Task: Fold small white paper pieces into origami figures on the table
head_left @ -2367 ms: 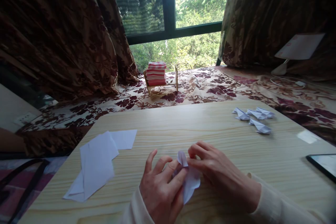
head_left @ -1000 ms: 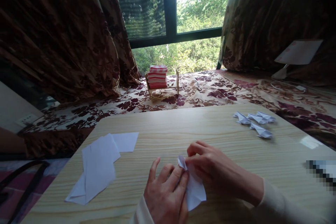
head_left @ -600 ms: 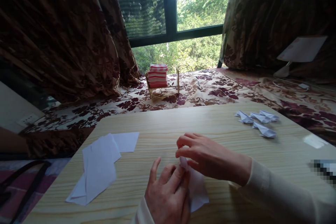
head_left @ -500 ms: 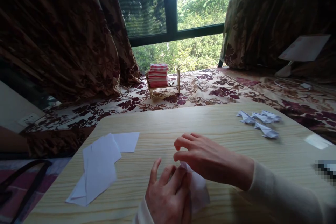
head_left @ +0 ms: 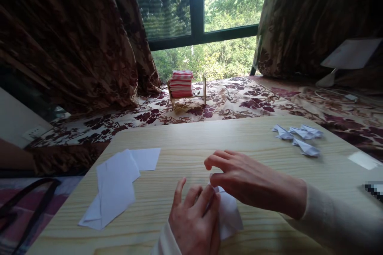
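Observation:
A partly folded white sheet of paper (head_left: 230, 216) lies on the table near its front edge. My left hand (head_left: 194, 217) presses on the paper's left side with forefinger and thumb, its little finger raised. From the right, my right hand (head_left: 249, 183) reaches across with bent fingers. Its thumb is at the paper's upper tip, close to my left fingertips. Part of the paper is hidden under both hands.
Loose white paper sheets (head_left: 116, 187) overlap on the left of the wooden table (head_left: 185, 135). Several folded paper pieces (head_left: 306, 147) sit at the far right. Behind the table, a small wooden rack (head_left: 204, 89) holds folded striped cloths (head_left: 181, 83). A lamp (head_left: 348, 53) stands at right.
The view has shifted slightly, so everything sits a little further right. Both hands keep nearly the same pose at the paper's tip, with more of the sheet showing between them.

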A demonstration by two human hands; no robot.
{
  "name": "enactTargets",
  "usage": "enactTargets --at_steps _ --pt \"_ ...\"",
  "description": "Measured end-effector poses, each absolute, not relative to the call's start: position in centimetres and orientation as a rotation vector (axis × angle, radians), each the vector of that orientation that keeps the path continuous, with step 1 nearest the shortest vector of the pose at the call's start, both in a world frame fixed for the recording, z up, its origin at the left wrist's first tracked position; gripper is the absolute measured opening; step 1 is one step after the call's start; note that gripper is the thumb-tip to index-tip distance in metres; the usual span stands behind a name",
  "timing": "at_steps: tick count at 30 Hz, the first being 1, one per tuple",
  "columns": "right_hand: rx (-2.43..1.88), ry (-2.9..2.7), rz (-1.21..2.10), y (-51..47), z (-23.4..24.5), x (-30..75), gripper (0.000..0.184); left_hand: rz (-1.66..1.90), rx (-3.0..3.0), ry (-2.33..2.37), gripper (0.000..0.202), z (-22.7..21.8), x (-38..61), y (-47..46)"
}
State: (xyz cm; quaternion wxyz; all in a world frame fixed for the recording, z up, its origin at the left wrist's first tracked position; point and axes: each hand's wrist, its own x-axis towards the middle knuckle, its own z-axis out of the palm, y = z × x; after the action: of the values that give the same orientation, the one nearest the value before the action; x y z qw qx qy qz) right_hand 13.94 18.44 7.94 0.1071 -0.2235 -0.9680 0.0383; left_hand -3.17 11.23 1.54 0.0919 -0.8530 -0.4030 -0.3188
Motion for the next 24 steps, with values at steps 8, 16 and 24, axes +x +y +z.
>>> enactTargets --at_steps 8,16,24 --pt "-0.641 -2.866 0.138 18.72 7.63 13.71 0.021 -0.849 -2.557 -1.193 0.029 1.73 -3.27 11.25" --pt "-0.635 -2.843 0.225 18.84 7.45 13.42 0.023 -0.814 -2.552 -1.182 0.031 1.81 -3.19 11.14" --pt "-0.642 -2.814 0.279 18.82 7.1 13.49 0.018 -0.816 -2.523 -1.169 0.028 1.36 -2.65 11.28"
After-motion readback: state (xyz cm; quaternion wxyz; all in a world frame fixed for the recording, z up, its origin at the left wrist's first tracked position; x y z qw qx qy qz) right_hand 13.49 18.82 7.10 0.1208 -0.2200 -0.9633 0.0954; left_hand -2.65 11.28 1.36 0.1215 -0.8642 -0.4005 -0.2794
